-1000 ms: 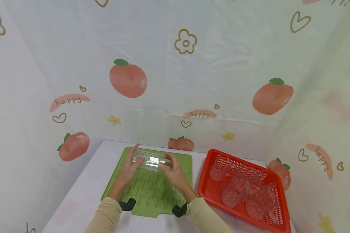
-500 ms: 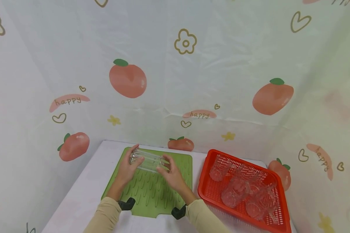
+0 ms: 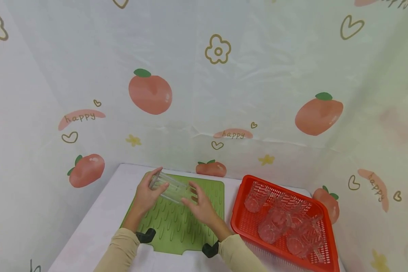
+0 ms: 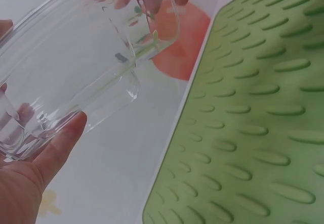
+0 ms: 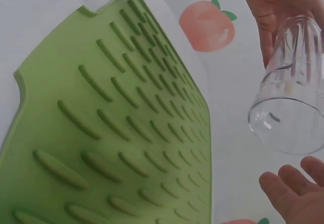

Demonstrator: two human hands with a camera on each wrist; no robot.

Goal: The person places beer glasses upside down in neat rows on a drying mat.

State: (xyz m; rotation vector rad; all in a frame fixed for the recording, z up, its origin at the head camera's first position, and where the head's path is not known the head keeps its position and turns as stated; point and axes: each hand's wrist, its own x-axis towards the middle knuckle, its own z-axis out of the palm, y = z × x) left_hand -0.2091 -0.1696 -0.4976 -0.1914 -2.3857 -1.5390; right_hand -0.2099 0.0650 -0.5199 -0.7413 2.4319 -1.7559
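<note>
A clear drinking glass is held in the air over the green mat, lying nearly sideways. Its rim points right and slightly down. My left hand grips the glass around its base end, the thumb along the near side. My right hand is beside the rim with its fingers spread and loosely bent. In the right wrist view, the fingers of that hand are apart from the rim of the glass. The left wrist view shows the thumb against the glass wall.
A red plastic basket stands on the white table to the right of the mat, with several clear glasses in it. Behind and at the sides hangs a printed white curtain. Raised ridges cover the mat.
The rim end of the glass has tilted downward while the left hand keeps its grip. My right hand's fingers have come away from the rim, shifting slightly down and right.
</note>
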